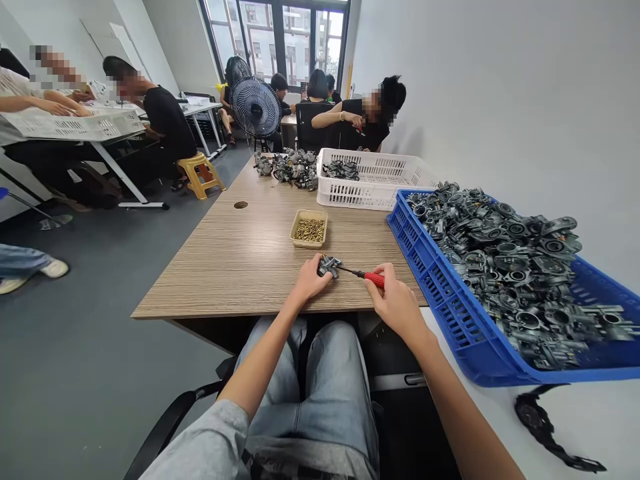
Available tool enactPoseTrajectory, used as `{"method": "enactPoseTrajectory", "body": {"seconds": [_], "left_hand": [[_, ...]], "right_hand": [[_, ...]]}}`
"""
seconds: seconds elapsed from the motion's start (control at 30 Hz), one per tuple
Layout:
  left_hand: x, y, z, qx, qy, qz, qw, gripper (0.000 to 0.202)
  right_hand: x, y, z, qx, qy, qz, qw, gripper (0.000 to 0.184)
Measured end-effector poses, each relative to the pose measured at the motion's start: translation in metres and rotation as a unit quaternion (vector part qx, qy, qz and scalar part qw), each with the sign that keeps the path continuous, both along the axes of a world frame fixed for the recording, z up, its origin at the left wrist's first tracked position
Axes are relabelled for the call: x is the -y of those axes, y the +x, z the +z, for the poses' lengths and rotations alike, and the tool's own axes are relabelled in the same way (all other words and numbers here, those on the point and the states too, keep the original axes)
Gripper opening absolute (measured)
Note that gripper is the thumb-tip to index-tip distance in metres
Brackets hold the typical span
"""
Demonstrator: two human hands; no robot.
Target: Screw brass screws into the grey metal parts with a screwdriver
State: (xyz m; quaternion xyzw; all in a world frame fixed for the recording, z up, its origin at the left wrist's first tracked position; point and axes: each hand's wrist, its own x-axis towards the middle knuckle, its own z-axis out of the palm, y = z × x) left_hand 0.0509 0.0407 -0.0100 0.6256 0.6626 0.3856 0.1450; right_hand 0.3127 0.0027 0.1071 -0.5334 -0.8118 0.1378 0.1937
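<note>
Near the front edge of the wooden table, my left hand is closed on a small grey metal casting that looks like a carburetor part. My right hand grips the red handle of a screwdriver. Its dark shaft points left, and the tip meets the casting; the exact contact spot is too small to make out. Just beyond my hands stands a tan plastic tub holding many small brass-coloured screws.
To my right, a blue crate is heaped with metal castings. Behind it are a white basket and a pile of castings. A black watch lies at lower right. A co-worker sits across the table; a fan stands beyond.
</note>
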Motion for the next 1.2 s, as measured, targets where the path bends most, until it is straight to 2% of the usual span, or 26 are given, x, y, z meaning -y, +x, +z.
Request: {"method": "enactPoseTrajectory", "body": {"seconds": [0.13,0.23,0.3,0.37,0.47,0.6,0.67,0.8,0.87,0.93,1.03,1.13,1.2], "left_hand": [[0.001,0.0,0.001,-0.005,0.003,-0.002,1.0,0.025],[0.002,0.0,0.002,-0.007,0.001,-0.006,1.0,0.023],[0.002,-0.001,0.002,-0.005,0.004,-0.008,1.0,0.022],[0.002,-0.001,0.002,-0.002,0.007,-0.007,1.0,0.023],[0.002,-0.001,0.002,0.0,0.01,-0.005,1.0,0.024],[0.001,-0.001,0.002,0.007,0.009,-0.007,1.0,0.025],[0.002,-0.001,0.002,0.007,0.006,-0.008,1.0,0.025],[0.002,-0.001,0.002,0.008,0.009,-0.01,1.0,0.025],[0.002,-0.001,0.002,0.009,0.011,-0.01,1.0,0.025],[0.002,-0.001,0.002,0.008,0.01,-0.011,1.0,0.025],[0.001,-0.001,0.002,0.001,0.006,-0.012,1.0,0.025],[0.002,-0.001,0.002,-0.004,0.005,-0.01,1.0,0.025],[0.002,-0.001,0.002,-0.003,0.007,-0.009,1.0,0.024]], "right_hand": [[-0.001,0.008,0.0,-0.058,-0.007,0.093,0.994,0.023],[-0.002,0.009,0.0,-0.055,-0.01,0.107,0.993,0.02],[-0.001,0.005,0.001,-0.023,0.0,0.073,0.997,0.017],[0.002,-0.001,0.002,0.035,0.021,0.007,0.999,0.016],[0.007,-0.011,0.003,0.109,0.045,-0.069,0.991,0.025],[0.009,-0.014,0.005,0.108,0.034,-0.078,0.99,0.026],[0.007,-0.009,0.005,0.072,0.028,-0.052,0.996,0.023],[0.001,0.006,0.003,-0.015,0.023,0.055,0.998,0.022],[0.0,0.01,0.004,-0.028,0.02,0.09,0.995,0.021],[0.001,0.009,0.006,-0.009,0.02,0.097,0.995,0.019],[0.006,0.0,0.009,0.076,0.031,0.025,0.996,0.016],[0.011,-0.012,0.01,0.159,0.04,-0.068,0.984,0.03],[0.013,-0.016,0.011,0.178,0.039,-0.089,0.979,0.034]]}}
